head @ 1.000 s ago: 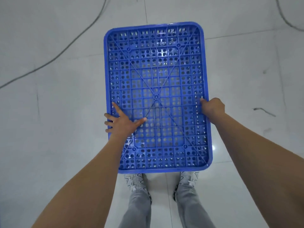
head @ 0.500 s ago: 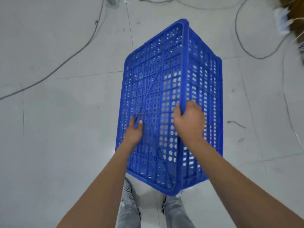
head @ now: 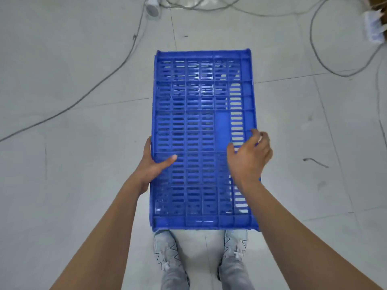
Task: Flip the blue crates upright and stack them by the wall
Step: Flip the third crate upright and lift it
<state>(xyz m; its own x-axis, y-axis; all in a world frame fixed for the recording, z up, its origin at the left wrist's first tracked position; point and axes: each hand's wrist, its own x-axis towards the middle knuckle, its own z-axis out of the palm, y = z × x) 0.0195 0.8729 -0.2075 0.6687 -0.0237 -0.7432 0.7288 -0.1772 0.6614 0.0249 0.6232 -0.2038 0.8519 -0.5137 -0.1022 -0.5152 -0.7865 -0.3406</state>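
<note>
One blue slotted plastic crate [head: 194, 122] is held in front of me, turned onto its side so a long slotted wall faces up. My left hand [head: 154, 164] grips its left edge, thumb lying on the wall and fingers hidden behind. My right hand [head: 250, 158] is at the right edge with fingers curled over the rim, slightly blurred. The crate's open top and base are out of sight. No wall or other crate shows.
Grey tiled floor [head: 73, 185] lies all around. Cables [head: 100, 80] trail across the floor on the left, top and right. A white plug or adapter [head: 152, 9] lies at the top, a power strip [head: 374, 28] at the top right. My shoes [head: 167, 254] stand below the crate.
The crate has rolled from base-up, through a tilted edge, to lying on its side. My right hand moved from the right rim across to the right edge; my left shifted to the left edge.
</note>
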